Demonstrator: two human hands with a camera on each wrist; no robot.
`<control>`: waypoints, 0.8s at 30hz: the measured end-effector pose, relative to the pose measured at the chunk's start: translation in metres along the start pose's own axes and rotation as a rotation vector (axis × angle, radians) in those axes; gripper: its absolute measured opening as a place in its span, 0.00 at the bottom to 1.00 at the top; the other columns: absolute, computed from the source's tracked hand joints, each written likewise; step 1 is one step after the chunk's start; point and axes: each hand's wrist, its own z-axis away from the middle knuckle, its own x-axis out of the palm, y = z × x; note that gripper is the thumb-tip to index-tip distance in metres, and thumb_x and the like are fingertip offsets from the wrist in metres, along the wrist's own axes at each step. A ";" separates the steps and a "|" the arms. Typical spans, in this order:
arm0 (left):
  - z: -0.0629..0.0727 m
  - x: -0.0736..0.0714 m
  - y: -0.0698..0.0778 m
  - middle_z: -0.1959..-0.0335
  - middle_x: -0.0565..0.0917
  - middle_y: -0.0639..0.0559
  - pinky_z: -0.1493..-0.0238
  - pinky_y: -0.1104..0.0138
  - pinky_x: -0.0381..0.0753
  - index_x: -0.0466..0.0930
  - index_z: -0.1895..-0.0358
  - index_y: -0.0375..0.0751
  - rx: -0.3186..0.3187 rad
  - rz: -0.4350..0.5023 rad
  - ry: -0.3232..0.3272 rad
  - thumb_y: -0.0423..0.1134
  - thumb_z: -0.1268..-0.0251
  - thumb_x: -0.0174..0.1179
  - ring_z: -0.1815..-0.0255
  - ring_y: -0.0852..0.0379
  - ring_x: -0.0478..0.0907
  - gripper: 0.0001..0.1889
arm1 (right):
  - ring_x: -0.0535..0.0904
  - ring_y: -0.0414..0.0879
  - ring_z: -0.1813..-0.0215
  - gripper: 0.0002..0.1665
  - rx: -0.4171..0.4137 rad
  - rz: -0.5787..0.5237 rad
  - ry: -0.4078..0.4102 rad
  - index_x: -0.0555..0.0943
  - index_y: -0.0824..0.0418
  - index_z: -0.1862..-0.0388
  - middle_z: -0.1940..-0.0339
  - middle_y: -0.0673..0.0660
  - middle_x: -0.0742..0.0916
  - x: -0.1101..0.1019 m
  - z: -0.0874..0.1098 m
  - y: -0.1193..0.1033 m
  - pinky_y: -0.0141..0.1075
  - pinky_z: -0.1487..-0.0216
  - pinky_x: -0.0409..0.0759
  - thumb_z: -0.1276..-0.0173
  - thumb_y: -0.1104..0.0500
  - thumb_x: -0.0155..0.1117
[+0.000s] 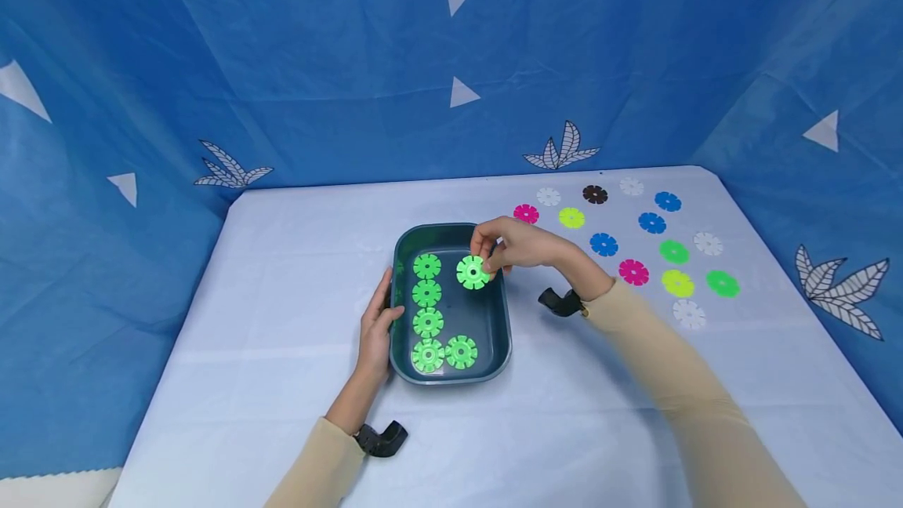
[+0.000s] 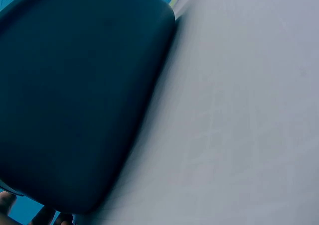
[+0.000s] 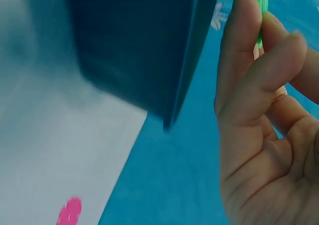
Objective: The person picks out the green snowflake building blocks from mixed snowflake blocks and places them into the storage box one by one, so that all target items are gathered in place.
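Note:
My right hand (image 1: 518, 245) pinches a green notched plastic disc (image 1: 473, 272) between thumb and fingers, over the upper right part of a dark teal tray (image 1: 484, 374). In the right wrist view the green disc (image 3: 262, 8) shows edge-on between the fingertips, beside the tray wall (image 3: 134, 46). With the thumb over the rim and the fingers along the outside, my left hand (image 1: 375, 333) holds the tray's left side. Inside, several green discs (image 1: 426, 293) form a column at the left, and another green disc (image 1: 462, 352) lies beside the lowest one.
Loose notched discs lie scattered at the right of the white table (image 1: 282, 288): pink (image 1: 633, 272), blue (image 1: 603, 244), yellow (image 1: 678, 283), white (image 1: 689, 313), brown (image 1: 595, 194) and green (image 1: 723, 284). A blue cloth (image 1: 339, 61) hangs behind and at both sides.

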 end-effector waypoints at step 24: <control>0.000 -0.001 0.000 0.20 0.53 0.58 0.22 0.55 0.45 0.55 0.22 0.53 0.001 0.004 -0.006 0.30 0.33 0.44 0.19 0.56 0.44 0.35 | 0.85 0.48 0.75 0.08 0.096 0.261 -0.262 0.78 0.64 0.65 0.75 0.55 0.81 0.046 -0.042 -0.007 0.33 0.74 0.83 0.40 0.73 0.66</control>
